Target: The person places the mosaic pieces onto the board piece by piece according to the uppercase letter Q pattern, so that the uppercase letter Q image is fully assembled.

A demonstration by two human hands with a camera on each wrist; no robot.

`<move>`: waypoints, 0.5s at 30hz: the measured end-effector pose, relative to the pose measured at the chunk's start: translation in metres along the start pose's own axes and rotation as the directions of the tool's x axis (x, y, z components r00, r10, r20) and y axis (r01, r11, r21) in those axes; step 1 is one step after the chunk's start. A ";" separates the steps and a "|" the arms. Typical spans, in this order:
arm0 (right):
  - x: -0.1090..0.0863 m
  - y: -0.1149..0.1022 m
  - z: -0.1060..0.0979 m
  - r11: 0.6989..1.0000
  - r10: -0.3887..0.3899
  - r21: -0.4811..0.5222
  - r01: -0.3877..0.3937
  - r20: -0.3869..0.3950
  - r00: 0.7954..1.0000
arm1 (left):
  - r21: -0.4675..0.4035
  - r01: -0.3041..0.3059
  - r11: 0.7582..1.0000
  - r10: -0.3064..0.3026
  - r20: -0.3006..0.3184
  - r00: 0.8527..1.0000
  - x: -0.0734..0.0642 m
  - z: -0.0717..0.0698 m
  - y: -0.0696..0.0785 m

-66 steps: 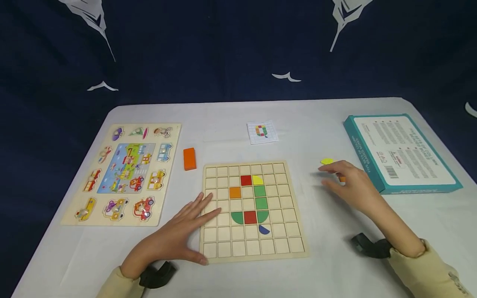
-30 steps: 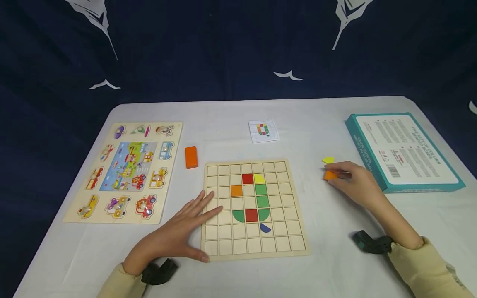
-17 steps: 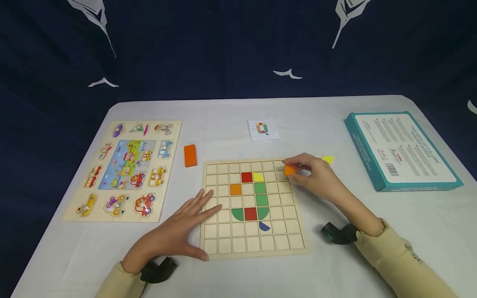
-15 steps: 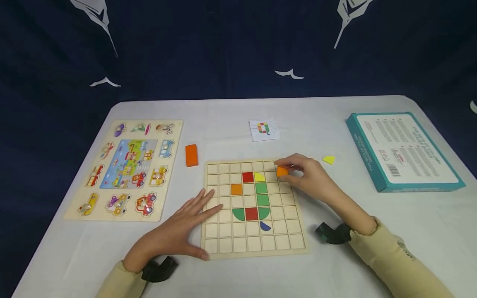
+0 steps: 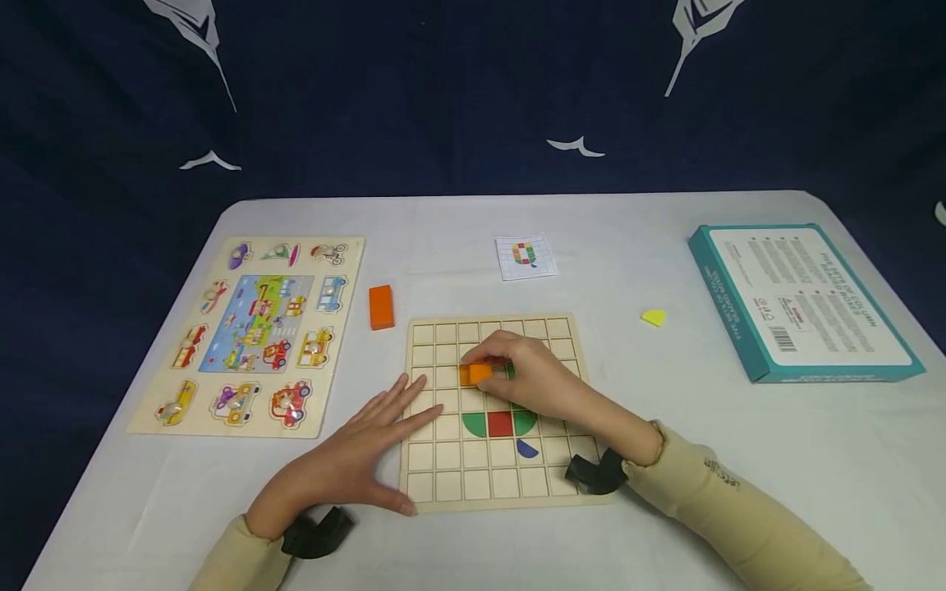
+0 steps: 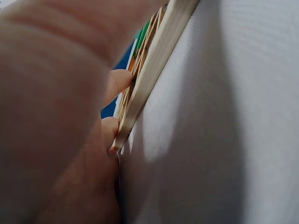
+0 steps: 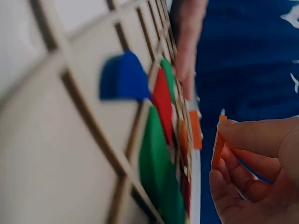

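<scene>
My right hand (image 5: 528, 373) pinches an orange square tile (image 5: 480, 374) between thumb and fingers, over the wooden grid board (image 5: 443, 484). In the right wrist view that tile (image 7: 218, 144) is seen edge-on, off the board's surface. Just left of it in the head view, another orange tile (image 5: 464, 376) lies in the grid, partly covered. A red square (image 5: 499, 423), green quarter pieces (image 5: 475, 424) and a blue piece (image 5: 527, 448) lie lower on the board. My left hand (image 5: 355, 460) rests spread on the board's left edge, straight fingers on top. The right hand hides the upper tiles.
Behind the board lies a pattern card (image 5: 525, 256). An orange block (image 5: 381, 308) stands at its upper left, with a vehicle peg puzzle (image 5: 332, 402) further left. A yellow piece (image 5: 654, 318) and a teal box (image 5: 813, 304) are on the right.
My right hand took up the orange tile beside the yellow piece and carried it left, across the board to the other orange tile. My left hand stayed in place.
</scene>
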State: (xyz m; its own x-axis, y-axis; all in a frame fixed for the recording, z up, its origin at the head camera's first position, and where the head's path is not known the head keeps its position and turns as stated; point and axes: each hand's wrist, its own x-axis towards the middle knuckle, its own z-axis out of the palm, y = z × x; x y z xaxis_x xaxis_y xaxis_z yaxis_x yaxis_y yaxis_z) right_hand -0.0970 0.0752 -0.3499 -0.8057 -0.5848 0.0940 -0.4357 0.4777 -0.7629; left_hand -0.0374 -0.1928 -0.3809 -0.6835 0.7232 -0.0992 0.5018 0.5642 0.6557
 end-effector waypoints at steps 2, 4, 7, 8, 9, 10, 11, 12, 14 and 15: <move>0.000 -0.001 0.004 1.000 -0.008 -0.008 0.008 0.021 1.000 | 0.001 0.002 1.000 -0.002 0.000 1.000 0.000 0.000 0.000; 0.000 -0.002 0.007 1.000 -0.010 -0.009 0.010 0.034 0.999 | 0.000 0.001 1.000 -0.001 -0.002 1.000 0.000 0.000 0.000; 0.000 -0.003 0.012 0.999 -0.020 -0.024 0.022 0.049 0.999 | -0.002 -0.005 1.000 0.005 -0.003 1.000 0.000 0.001 -0.001; 0.000 -0.003 0.013 0.999 -0.019 -0.030 0.021 0.056 0.998 | -0.002 -0.007 1.000 0.007 -0.003 1.000 0.000 0.001 -0.001; -0.001 -0.003 0.014 0.999 -0.022 -0.038 0.024 0.063 0.998 | -0.003 -0.008 1.000 0.008 -0.003 1.000 0.000 0.001 -0.001; -0.001 -0.004 0.016 0.999 -0.022 -0.046 0.025 0.070 0.997 | -0.003 -0.010 1.000 0.010 -0.003 1.000 0.000 0.001 -0.001; -0.001 -0.004 0.017 0.998 -0.024 -0.054 0.029 0.075 0.997 | -0.003 -0.012 1.000 0.012 -0.005 1.000 0.000 0.001 -0.001; -0.001 -0.004 0.018 0.998 -0.022 -0.061 0.027 0.078 0.997 | -0.003 -0.012 1.000 0.012 -0.004 1.000 0.000 0.001 -0.002; -0.001 -0.005 0.019 0.997 -0.020 -0.070 0.025 0.081 0.997 | -0.005 -0.013 1.000 0.013 -0.007 1.000 -0.001 0.001 -0.002; -0.001 -0.005 0.019 0.997 -0.017 -0.072 0.023 0.081 0.997 | -0.005 -0.017 1.000 0.017 -0.009 1.000 -0.001 0.001 -0.002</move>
State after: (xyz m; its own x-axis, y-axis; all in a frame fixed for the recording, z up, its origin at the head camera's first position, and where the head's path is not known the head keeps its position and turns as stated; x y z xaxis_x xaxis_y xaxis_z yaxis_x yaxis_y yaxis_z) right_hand -0.0862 0.0610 -0.3588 -0.7630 -0.6440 0.0551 -0.4819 0.5100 -0.7125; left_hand -0.0374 -0.1938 -0.3825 -0.6796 0.7290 -0.0813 0.5107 0.5498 0.6609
